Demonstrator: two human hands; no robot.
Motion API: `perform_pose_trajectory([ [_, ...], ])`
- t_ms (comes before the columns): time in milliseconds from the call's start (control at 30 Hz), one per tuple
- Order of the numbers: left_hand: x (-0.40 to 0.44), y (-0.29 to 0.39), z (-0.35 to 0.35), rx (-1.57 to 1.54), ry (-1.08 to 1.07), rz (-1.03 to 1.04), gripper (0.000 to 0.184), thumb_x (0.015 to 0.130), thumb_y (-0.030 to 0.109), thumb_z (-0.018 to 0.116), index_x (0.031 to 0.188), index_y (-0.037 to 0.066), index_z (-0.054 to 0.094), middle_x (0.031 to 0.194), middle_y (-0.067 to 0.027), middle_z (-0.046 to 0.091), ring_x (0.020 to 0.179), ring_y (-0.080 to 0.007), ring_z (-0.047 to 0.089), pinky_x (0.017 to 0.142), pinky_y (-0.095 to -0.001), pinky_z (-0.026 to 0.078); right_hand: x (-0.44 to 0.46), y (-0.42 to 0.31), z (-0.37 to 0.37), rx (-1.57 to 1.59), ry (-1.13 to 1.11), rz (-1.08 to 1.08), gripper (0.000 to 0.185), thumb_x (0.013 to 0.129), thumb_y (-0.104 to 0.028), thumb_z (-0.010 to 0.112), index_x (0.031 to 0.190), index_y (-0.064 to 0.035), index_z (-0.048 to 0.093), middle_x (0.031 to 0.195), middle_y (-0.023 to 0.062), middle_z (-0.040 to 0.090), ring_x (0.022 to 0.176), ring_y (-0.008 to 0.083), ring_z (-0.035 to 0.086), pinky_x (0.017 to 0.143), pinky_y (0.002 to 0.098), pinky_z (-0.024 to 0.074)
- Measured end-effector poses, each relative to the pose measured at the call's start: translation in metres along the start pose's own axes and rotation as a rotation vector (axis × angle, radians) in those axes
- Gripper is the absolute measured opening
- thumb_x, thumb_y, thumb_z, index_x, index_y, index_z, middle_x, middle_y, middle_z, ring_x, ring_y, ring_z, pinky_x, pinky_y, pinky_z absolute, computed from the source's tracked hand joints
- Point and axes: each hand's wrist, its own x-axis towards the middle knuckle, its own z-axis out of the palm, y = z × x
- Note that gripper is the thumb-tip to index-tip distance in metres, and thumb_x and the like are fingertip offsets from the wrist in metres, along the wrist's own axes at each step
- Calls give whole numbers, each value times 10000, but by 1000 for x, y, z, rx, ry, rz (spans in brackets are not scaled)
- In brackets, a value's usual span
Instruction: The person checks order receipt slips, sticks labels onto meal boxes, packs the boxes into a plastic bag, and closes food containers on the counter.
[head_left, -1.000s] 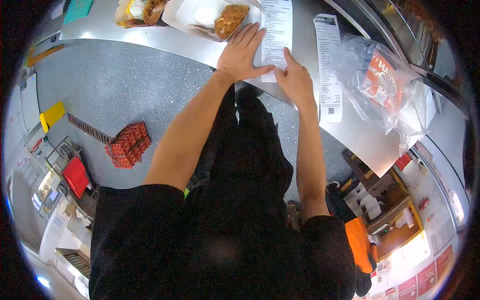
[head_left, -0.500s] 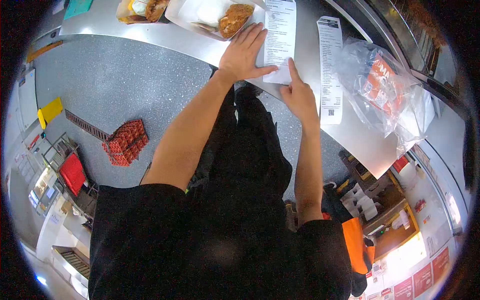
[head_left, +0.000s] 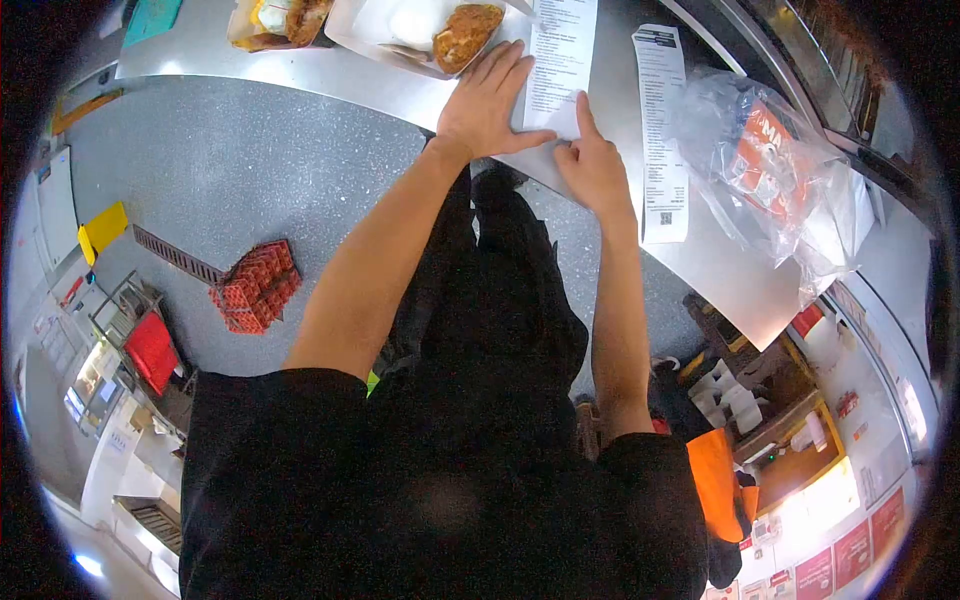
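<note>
My left hand (head_left: 487,105) lies flat with its fingers spread on the steel counter. Its fingertips are by the open white takeaway box (head_left: 350,35), and its thumb reaches toward the lower end of a long printed receipt (head_left: 558,65). Inside that box are a browned, breaded-looking piece of food (head_left: 467,38) and a white round item. My right hand (head_left: 593,160) points with the index finger stretched onto the receipt's lower right edge, the other fingers curled and holding nothing. The receipt's top runs out of view.
A second receipt (head_left: 661,140) lies to the right, beside a clear plastic bag (head_left: 780,180) with an orange printed item inside. Another food box (head_left: 278,22) stands at upper left. The metal counter (head_left: 390,98) ends just before my body. Red crates (head_left: 255,285) stand on the floor.
The receipt has slid away from me, up the counter, with my right index finger moving along. My left hand stays nearly in place. The whole view has shifted slightly.
</note>
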Motion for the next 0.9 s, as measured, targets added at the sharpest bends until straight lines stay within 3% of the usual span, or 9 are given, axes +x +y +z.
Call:
perform_pose_trajectory([
  [33, 0, 0, 0, -3, 8, 2, 960, 705, 632, 715, 1348, -25, 438, 1445, -224, 393, 1357, -379, 365, 1122, -486, 306, 0, -1, 0, -23, 5, -15, 741, 814, -165, 556, 1502, -86, 293, 753, 210, 669, 713, 402, 665, 740, 512, 513],
  [167, 1, -1, 0, -16, 45, 4, 916, 702, 563, 768, 1359, 14, 444, 1431, -214, 426, 1312, -387, 423, 1094, -476, 350, -10, -16, -10, 82, -2, -22, 696, 825, -138, 552, 1483, -81, 333, 710, 197, 647, 671, 400, 653, 701, 497, 514],
  [433, 0, -2, 0, -56, 37, 3, 911, 702, 540, 776, 1365, 13, 441, 1439, -219, 416, 1316, -397, 416, 1091, -484, 353, -18, -12, 14, 199, 35, -71, 690, 819, -81, 560, 1476, -89, 349, 660, 175, 620, 647, 386, 645, 636, 469, 501],
  [533, 1, -3, 1, -70, 35, 0, 916, 699, 536, 779, 1370, 16, 435, 1445, -218, 408, 1325, -395, 409, 1095, -487, 349, -12, -11, 20, 257, 74, -100, 700, 825, -65, 552, 1493, -112, 352, 589, 88, 555, 523, 201, 558, 575, 332, 468],
  [633, 1, -3, 2, -71, 14, -27, 922, 690, 518, 782, 1380, 22, 425, 1449, -214, 405, 1340, -389, 398, 1109, -489, 333, -4, -16, 13, 478, -26, 44, 691, 826, -58, 543, 1488, -80, 345, 659, 110, 605, 581, 191, 587, 592, 336, 475],
  [733, -1, -3, 1, -86, -21, -42, 927, 670, 476, 784, 1391, 28, 413, 1459, -207, 395, 1363, -378, 373, 1131, -488, 305, 10, -18, 8, 864, -125, 81, 693, 821, -44, 527, 1490, -66, 350, 676, 48, 590, 616, 109, 531, 593, 264, 441],
  [833, 1, -4, 0, -99, -53, -59, 934, 643, 432, 783, 1397, 32, 406, 1471, -199, 382, 1382, -369, 346, 1145, -488, 281, 23, -20, 4, 970, -270, 143, 691, 810, -31, 513, 1484, -50, 361, 705, 26, 587, 630, 103, 535, 608, 249, 438],
  [900, 2, -3, 0, -111, -64, -68, 938, 632, 415, 782, 1400, 33, 403, 1477, -196, 374, 1388, -367, 336, 1147, -490, 275, 24, -24, 5, 862, -236, 94, 688, 809, -32, 516, 1481, -48, 369, 705, 31, 576, 623, 98, 525, 605, 249, 436],
])
